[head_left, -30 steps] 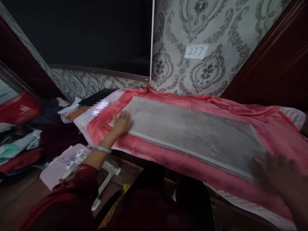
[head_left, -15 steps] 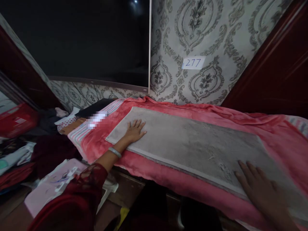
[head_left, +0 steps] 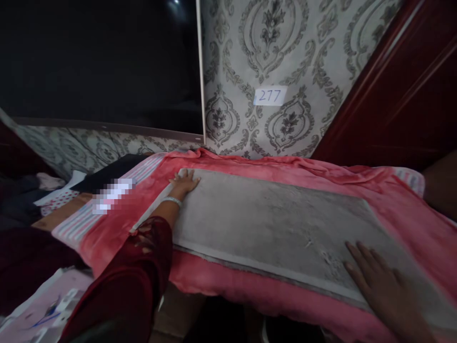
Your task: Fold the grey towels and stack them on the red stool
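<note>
A long grey cloth [head_left: 257, 214], plush-looking and folded into a flat rectangle, lies across a pink-red blanket [head_left: 228, 281] with striped edges. My left hand [head_left: 184, 182] rests on the cloth's far left corner, fingers spread and palm down. A bracelet circles that wrist, above a dark red sleeve. Toward the right end of the cloth, my right hand [head_left: 382, 276] lies flat with its fingers apart. Between the hands the cloth shows some creases and ruffled pile, mostly close to my right hand. Neither hand grasps anything.
A large dark television [head_left: 107, 66] stands behind, beside patterned wallpaper bearing a paper label [head_left: 270, 95] marked 277. Dark red wood [head_left: 400, 90] rises at the right. A pink box-like item [head_left: 46, 305] sits at lower left, and a black flat object [head_left: 112, 174] lies left of the blanket.
My left hand has slid away from me to the far left corner of the grey cloth. My right hand stays nearly where it was. The view has shifted a little to the right.
</note>
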`<state>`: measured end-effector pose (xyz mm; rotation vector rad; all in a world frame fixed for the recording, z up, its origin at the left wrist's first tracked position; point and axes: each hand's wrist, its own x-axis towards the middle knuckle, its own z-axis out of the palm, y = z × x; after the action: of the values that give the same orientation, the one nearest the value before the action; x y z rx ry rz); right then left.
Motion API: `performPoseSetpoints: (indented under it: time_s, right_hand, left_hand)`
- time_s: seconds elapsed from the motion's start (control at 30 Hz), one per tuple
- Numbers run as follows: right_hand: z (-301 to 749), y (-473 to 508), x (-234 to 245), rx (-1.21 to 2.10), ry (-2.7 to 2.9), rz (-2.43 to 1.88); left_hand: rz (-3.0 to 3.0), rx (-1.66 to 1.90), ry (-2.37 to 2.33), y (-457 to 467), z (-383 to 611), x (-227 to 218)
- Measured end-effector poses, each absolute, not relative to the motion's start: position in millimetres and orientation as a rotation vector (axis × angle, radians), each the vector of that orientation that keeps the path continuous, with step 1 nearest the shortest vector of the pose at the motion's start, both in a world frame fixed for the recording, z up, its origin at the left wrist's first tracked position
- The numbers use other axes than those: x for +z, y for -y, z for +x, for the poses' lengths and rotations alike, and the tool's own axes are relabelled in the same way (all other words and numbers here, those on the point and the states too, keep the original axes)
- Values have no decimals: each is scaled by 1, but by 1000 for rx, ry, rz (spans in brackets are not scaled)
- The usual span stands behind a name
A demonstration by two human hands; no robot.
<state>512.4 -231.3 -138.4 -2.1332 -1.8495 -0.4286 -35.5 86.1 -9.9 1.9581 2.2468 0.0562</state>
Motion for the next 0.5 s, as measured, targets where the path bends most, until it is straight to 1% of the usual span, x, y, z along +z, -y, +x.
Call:
performPoseSetpoints:
  time_s: [0.27, 0.43, 0.5]
  right_hand:
    - [490, 230, -113, -431, 1817, -2250]
    - [482, 229, -101, -394, 1799, -2307]
    - [480, 230, -97, -359, 1791, -2343]
  left_hand:
    - [2003, 232, -2270, -94, -39, -14]
    - [1932, 149, -2380, -88, -23, 0]
    - [1973, 90, -2345, -76, -12, 2]
